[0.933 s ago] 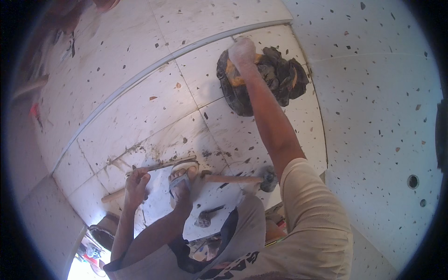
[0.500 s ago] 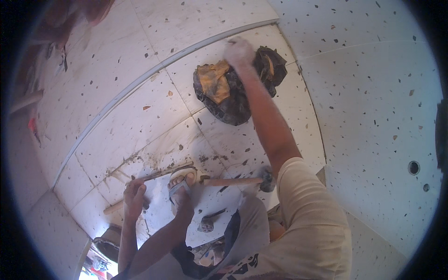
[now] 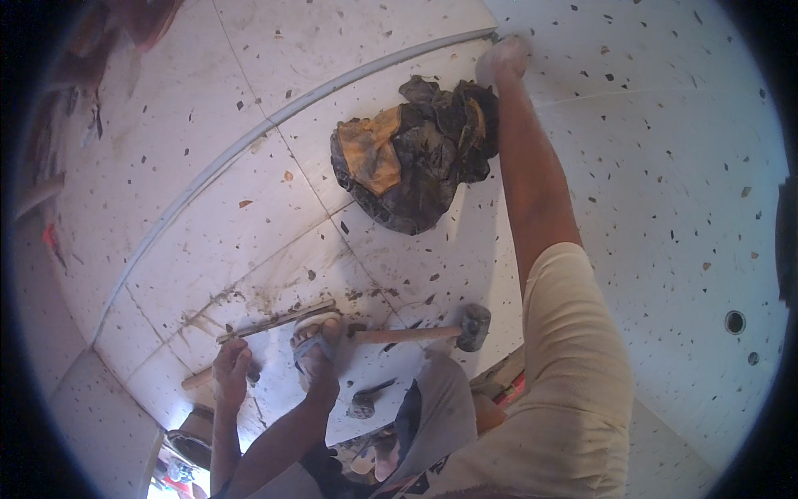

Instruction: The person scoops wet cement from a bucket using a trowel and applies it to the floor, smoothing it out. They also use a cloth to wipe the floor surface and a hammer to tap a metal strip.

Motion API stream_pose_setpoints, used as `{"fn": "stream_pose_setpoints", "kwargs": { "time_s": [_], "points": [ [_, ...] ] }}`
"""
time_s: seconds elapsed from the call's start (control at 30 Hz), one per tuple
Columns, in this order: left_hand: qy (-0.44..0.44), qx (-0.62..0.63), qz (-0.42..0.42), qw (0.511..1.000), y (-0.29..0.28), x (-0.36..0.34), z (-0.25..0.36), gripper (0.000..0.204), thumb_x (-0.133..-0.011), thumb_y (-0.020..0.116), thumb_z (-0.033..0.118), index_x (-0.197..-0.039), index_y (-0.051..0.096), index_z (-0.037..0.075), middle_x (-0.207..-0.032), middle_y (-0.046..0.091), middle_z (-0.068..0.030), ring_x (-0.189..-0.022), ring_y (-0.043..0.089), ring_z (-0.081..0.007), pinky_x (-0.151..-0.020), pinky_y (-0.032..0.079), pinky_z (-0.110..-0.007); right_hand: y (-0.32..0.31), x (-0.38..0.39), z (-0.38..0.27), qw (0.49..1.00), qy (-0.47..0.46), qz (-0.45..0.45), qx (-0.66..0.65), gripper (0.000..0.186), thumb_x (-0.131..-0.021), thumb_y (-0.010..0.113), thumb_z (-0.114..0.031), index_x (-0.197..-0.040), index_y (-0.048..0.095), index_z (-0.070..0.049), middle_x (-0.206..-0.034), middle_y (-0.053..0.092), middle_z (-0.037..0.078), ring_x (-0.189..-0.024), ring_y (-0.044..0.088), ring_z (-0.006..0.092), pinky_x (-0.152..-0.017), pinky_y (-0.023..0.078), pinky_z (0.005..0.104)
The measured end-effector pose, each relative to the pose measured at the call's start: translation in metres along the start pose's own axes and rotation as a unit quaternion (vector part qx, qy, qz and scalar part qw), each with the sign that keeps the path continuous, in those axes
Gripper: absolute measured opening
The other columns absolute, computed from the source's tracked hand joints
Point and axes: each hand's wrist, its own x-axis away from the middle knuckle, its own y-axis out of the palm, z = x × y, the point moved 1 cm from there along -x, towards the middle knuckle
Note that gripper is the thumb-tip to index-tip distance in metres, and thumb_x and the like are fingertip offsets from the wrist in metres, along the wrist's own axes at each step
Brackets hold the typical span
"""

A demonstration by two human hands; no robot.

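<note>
My right hand (image 3: 504,58) reaches far out to the upper right, curled beside the end of a grey strip (image 3: 274,118) where floor and wall meet. What its fingers hold, if anything, is hidden. Between my arm and the strip lies a crumpled black bag (image 3: 416,183) with a yellow-orange patch. My left hand (image 3: 231,366) is closed low on the left, by the end of a thin narrow strip (image 3: 278,320). A wooden handle (image 3: 198,379) runs behind it toward a small dark piece; I cannot tell whether the fingers grip it.
My sandalled foot (image 3: 316,345) stands on a white panel, against the thin strip. Nearby lie a black-headed mallet (image 3: 475,328) with a wooden handle and a small dark tool (image 3: 363,405). Dark chips dot the tiles. A dark round container (image 3: 191,437) stands lower left; the speckled wall (image 3: 648,208) has a round hole (image 3: 735,322).
My right hand has moved right, from above the black bag to the corner by the strip's end. My left hand has shifted slightly down, and its fingers have come away from the thin strip's side.
</note>
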Motion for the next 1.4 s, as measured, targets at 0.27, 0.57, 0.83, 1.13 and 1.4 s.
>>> {"fn": "stream_pose_setpoints", "kwargs": {
  "time_s": [0.27, 0.57, 0.83, 1.13, 1.4],
  "points": [
    [-0.018, 0.026, -0.007, 0.999, 0.008, -0.002, 0.015, 0.025, -0.095, 0.060, 0.017, -0.112, 0.056, -0.001, -0.075, 0.060, -0.0050, -0.056, 0.056, -0.0111, -0.050, 0.046, -0.026, -0.004, 0.005, -0.007, 0.992, -0.059, -0.034, 0.105, 0.030, -0.083, 0.065, -0.027, -0.102, 0.073, -0.004, -0.109, 0.070, 0.015, -0.103, 0.066, 0.0315, -0.093, 0.051, 0.0389],
    [-0.008, -0.012, -0.003, 1.000, 0.008, -0.005, 0.021, 0.029, -0.095, 0.061, 0.020, -0.113, 0.056, -0.002, -0.078, 0.059, -0.0033, -0.059, 0.056, -0.0100, -0.052, 0.045, -0.024, -0.044, 0.025, -0.021, 0.989, 0.032, -0.145, 0.019, 0.034, -0.078, 0.065, -0.025, -0.108, 0.073, -0.012, -0.118, 0.068, 0.012, -0.110, 0.064, 0.0310, -0.096, 0.050, 0.0415],
    [0.020, -0.019, 0.001, 1.000, 0.007, 0.000, 0.022, 0.028, -0.094, 0.061, 0.019, -0.112, 0.057, -0.002, -0.081, 0.058, -0.0019, -0.064, 0.055, -0.0097, -0.054, 0.047, -0.025, -0.041, 0.021, -0.056, 0.978, -0.076, -0.166, 0.097, 0.058, -0.070, 0.068, -0.022, -0.123, 0.061, 0.000, -0.121, 0.064, 0.022, -0.115, 0.061, 0.0338, -0.099, 0.049, 0.0401],
    [-0.052, -0.014, 0.012, 0.998, 0.011, 0.004, 0.019, 0.027, -0.094, 0.061, 0.019, -0.113, 0.057, 0.001, -0.086, 0.059, -0.0027, -0.061, 0.052, -0.0074, -0.052, 0.044, -0.023, -0.023, 0.054, -0.071, 0.976, -0.184, -0.055, 0.105, 0.037, -0.074, 0.064, -0.021, -0.105, 0.069, -0.002, -0.120, 0.061, 0.023, -0.113, 0.059, 0.0392, -0.100, 0.048, 0.0416],
    [0.046, -0.134, 0.021, 0.990, 0.014, 0.002, 0.031, 0.028, -0.093, 0.062, 0.020, -0.111, 0.061, 0.000, -0.097, 0.064, -0.0079, -0.079, 0.058, -0.0114, -0.069, 0.049, -0.029, -0.007, 0.115, -0.101, 0.966, -0.236, -0.029, 0.100, 0.022, -0.087, 0.053, -0.015, -0.096, 0.070, -0.004, -0.103, 0.065, 0.017, -0.100, 0.061, 0.0325, -0.089, 0.050, 0.0420]
  ]
}}
